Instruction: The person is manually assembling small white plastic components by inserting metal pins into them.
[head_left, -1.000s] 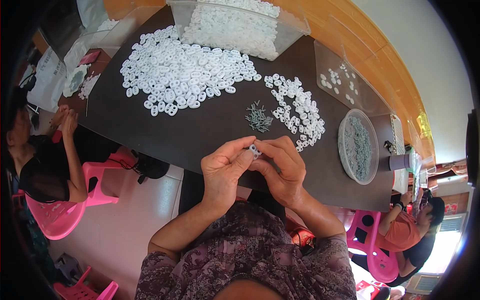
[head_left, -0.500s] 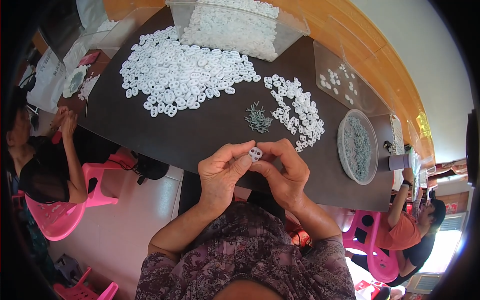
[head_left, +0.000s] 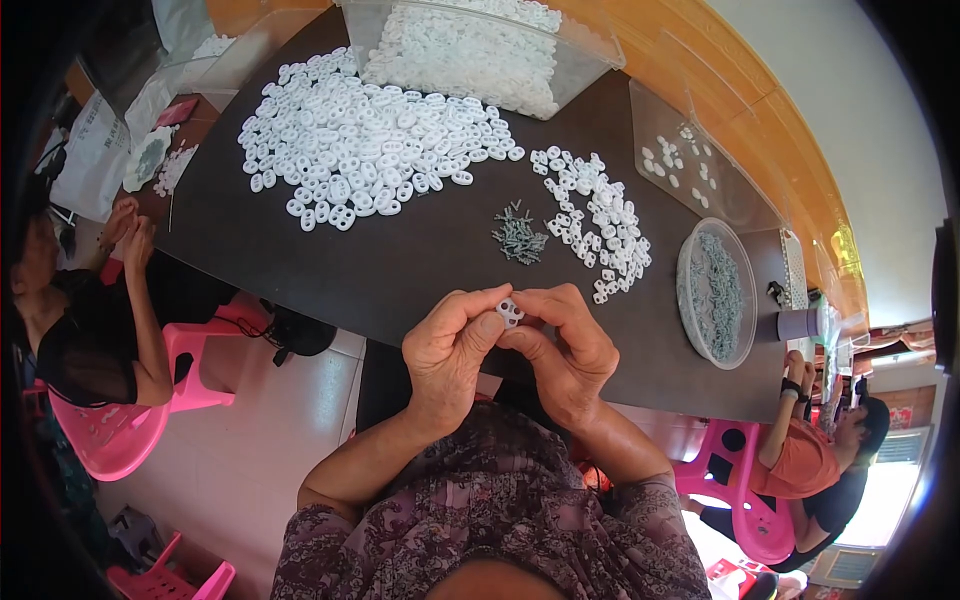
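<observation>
While both hands meet over the near edge of the dark desk (head_left: 330,270), they pinch one small white plastic piece (head_left: 510,311) between them. The left hand (head_left: 447,352) has its grip narrow, thumb and forefinger closed on the piece's left side; the right hand (head_left: 565,350) closes its fingertips on the right side, so the piece sits held between the two, just above the desk's edge. Beyond the hands lies a little heap of grey screws (head_left: 519,237), with a scatter of small white pieces (head_left: 600,222) just beside it to the right. Farther back spreads a large pile of white pieces (head_left: 370,150), and behind that stands a clear bin (head_left: 585,70) filled with more. At the right sits a round clear bowl (head_left: 692,312) of grey parts. A person in black sits at the left on a pink chair (head_left: 120,430); another in orange sits at the right.
</observation>
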